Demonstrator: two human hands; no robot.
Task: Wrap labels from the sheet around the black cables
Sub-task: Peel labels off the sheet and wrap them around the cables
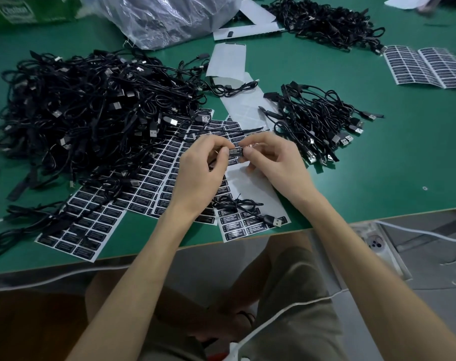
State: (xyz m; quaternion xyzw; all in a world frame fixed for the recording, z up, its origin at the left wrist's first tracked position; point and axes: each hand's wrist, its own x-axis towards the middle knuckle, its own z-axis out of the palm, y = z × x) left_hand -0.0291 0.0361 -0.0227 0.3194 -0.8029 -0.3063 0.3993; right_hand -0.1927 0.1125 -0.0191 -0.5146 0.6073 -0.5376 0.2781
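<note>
Both hands meet over the label sheets at the table's middle. My left hand [204,165] pinches one end of a black label [234,151] with white print, and my right hand [271,158] pinches the other end against a thin black cable. That cable [250,207] hangs down below the hands and ends in a USB plug on the near label sheet [237,227]. More sheets of black labels [91,220] lie fanned out to the left.
A big heap of black cables [91,110] fills the left of the green table [378,178]. A smaller bundle [318,121] lies to the right, another pile [323,19] at the back. Empty backing sheets [229,61], a plastic bag [164,16] and a far label sheet [427,66] are also there.
</note>
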